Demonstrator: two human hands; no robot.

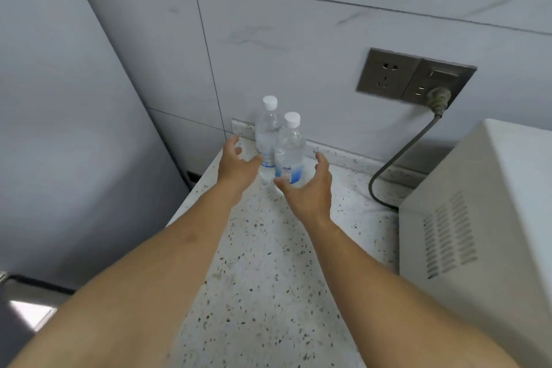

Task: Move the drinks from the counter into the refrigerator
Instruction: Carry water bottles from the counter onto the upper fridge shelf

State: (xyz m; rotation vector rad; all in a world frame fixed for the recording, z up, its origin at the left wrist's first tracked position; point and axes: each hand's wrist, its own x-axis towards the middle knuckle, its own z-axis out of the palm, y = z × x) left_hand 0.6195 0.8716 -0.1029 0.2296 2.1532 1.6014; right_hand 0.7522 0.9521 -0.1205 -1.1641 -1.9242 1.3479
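Observation:
Two clear water bottles with white caps stand upright and close together at the back of the speckled counter [268, 263], by the wall. The rear bottle [266, 131] is on the left; the front bottle [290, 149] has a blue label. My left hand [237, 166] reaches beside the rear bottle, fingers spread, its thumb close to that bottle's lower part. My right hand [310, 185] is spread just in front and to the right of the front bottle, thumb under its label. Neither hand holds a bottle. The grey refrigerator [59, 143] stands at the left.
A beige microwave [478, 218] fills the counter's right side. Its grey cord [397, 158] runs up to a metal wall socket [415, 78]. A narrow gap separates the counter's left edge from the refrigerator. The tiled wall is right behind the bottles.

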